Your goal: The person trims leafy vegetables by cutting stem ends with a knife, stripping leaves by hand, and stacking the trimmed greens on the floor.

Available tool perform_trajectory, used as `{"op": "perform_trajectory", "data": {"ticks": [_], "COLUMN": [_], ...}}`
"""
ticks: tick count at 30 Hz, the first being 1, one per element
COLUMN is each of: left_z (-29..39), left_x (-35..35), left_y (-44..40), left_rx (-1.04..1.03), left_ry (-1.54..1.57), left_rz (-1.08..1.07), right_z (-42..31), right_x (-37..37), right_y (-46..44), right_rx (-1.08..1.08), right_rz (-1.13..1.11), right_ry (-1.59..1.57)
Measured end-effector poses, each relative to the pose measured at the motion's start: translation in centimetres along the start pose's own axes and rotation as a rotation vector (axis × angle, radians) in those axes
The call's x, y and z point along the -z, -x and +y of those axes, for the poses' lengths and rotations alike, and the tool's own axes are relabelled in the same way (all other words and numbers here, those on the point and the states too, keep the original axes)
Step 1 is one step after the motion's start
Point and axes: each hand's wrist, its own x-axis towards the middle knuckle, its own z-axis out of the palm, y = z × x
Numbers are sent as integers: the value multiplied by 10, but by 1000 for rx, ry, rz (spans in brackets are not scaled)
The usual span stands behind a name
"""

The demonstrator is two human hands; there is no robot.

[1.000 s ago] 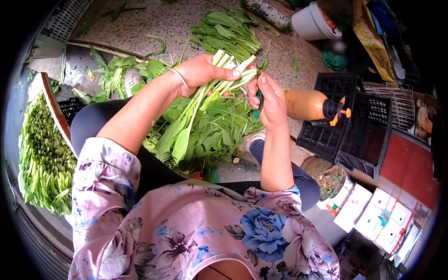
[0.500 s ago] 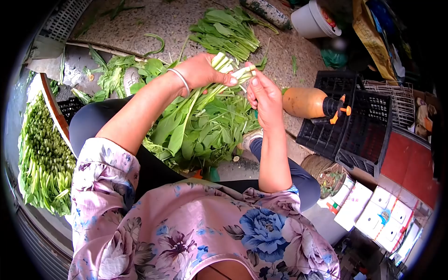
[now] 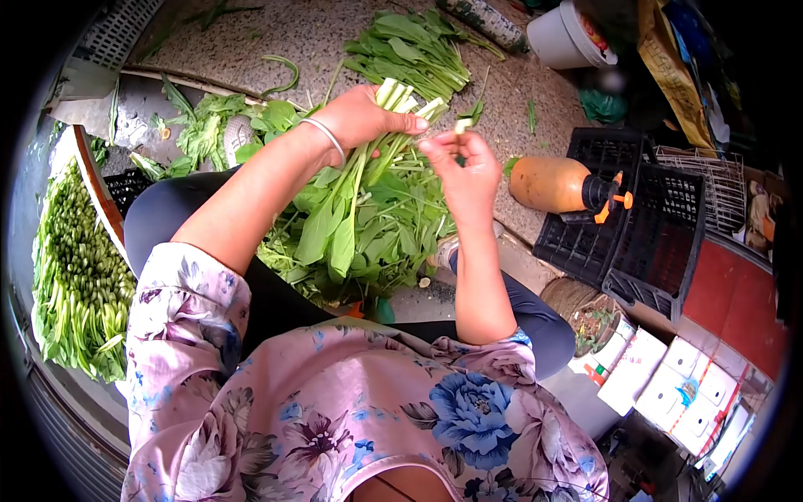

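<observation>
My left hand (image 3: 365, 120), with a bangle at the wrist, is closed round a bunch of leafy greens (image 3: 341, 224). The pale cut ends of the stalks stick out above its thumb, and the leaves hang down toward my lap. Just right of those ends is my right hand (image 3: 465, 174), its fingers pinched together. A short pale stalk piece (image 3: 463, 125) shows at its fingertips; whether anything else is inside the fingers is hidden. Below both hands lies a heap of loose greens (image 3: 393, 230) between my legs. Beyond them a flat pile of greens (image 3: 407, 52) rests on the ground.
A large stack of greens (image 3: 82, 276) stands at the left. On the right are an orange spray bottle (image 3: 548, 184), black crates (image 3: 657, 222), a white bucket (image 3: 569, 35) and white boxes (image 3: 690, 385). Leaf scraps (image 3: 209, 130) litter the ground at upper left.
My right hand has come away from the stalk ends, slightly downward, with the short pale piece at its fingertips. The bunch in my left hand has swung so its leaves hang more steeply.
</observation>
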Motion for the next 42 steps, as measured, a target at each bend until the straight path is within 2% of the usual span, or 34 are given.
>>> {"op": "perform_trajectory", "data": {"ticks": [3,7,10,12,13,15,16,17,19,21,23,24,32,35,42], "left_z": [-2,-5,-3,-3,-3,-2,-2,0,0,-2,-1,-2,-4,-2,0], "left_x": [3,2,3,4,4,5,5,5,3,3,2,2,3,3,2], "left_y": [-4,-5,-4,-3,-3,-2,-1,0,1,1,3,3,-1,0,4], "left_rx": [20,-18,-29,0,-1,20,19,30,43,24,14,7,-17,-26,-18], "left_ry": [68,13,-7,-88,-87,-25,-25,28,78,68,60,38,-8,-13,80], "left_rz": [-80,-22,14,10,11,-15,-15,-51,-96,-150,-157,-151,-153,-174,-241], "right_z": [6,12,12,12,16,12,9,9,-7,-15,-21,-19,-5,-1,3], "right_x": [-13,-13,-6,8,17,37,47,50,48,40,34,29,13,11,15], "right_y": [3,0,-1,-7,-14,-21,-22,-21,-13,-9,-6,-6,-2,-2,-1], "right_rx": [-32,-52,-49,132,268,111,-19,-19,-372,-363,-311,-322,-264,-243,-57], "right_rz": [-69,-42,66,275,387,471,352,354,-210,-215,-150,-168,-241,-204,-143], "right_ry": [-2,-22,52,446,527,466,515,516,107,43,-271,-322,-270,-371,-243]}}
